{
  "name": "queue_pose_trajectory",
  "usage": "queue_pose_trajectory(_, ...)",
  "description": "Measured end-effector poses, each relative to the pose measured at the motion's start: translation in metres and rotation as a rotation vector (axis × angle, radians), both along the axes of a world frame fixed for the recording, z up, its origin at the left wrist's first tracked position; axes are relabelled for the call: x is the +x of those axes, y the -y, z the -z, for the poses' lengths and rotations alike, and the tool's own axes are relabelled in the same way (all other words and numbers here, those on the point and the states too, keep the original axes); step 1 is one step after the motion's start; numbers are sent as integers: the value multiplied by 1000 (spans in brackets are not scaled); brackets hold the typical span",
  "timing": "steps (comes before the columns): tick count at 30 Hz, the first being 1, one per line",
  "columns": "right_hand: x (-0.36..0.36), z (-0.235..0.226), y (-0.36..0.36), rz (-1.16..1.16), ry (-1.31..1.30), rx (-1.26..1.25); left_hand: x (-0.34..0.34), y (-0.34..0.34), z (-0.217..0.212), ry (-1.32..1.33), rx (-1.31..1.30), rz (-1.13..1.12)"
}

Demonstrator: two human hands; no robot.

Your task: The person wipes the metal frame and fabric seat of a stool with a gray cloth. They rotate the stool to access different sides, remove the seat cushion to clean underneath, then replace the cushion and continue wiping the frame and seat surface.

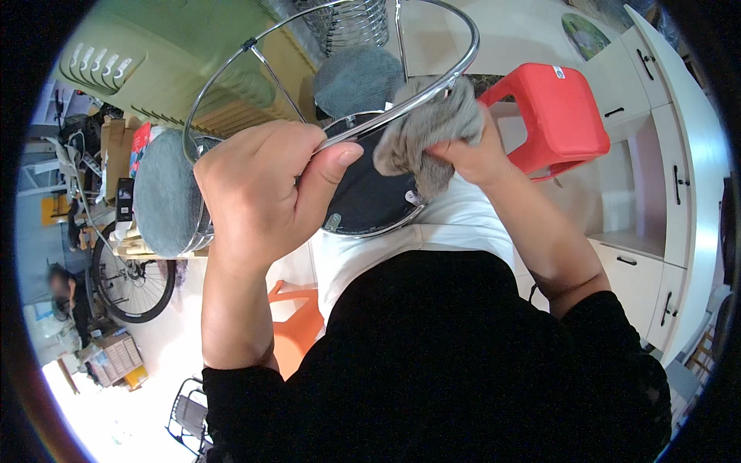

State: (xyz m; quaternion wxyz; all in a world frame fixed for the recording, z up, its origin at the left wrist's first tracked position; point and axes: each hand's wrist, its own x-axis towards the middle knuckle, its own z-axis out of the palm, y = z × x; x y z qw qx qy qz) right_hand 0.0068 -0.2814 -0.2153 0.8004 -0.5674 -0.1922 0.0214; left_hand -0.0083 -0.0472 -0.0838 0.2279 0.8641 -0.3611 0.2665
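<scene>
left hand (258,197) wrapped round a chrome stool (363,185)'s ring (386,117), stool bottom-up at the lap (471,216), right hand (477,154) clutching a scrunched-up grey rag (428,127) by the ring, red stool (567,116) off right

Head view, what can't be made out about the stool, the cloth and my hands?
Chrome ring: head view, far top cut off by the upper edge.
Left hand: head view, curled fingertips hidden by the hand itself.
Right hand: head view, most fingertips hidden by the grey cloth.
Stool seat: head view, far face hidden behind its black underside.
</scene>
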Motion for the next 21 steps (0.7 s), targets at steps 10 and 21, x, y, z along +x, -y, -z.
queue_pose_trajectory(10,-33,26,20,2,-36,-624,5,-5,-3,-52,-33,-41)
queue_pose_trajectory(21,-4,29,12,-109,-78,-94,8,-6,3,-38,-51,2)
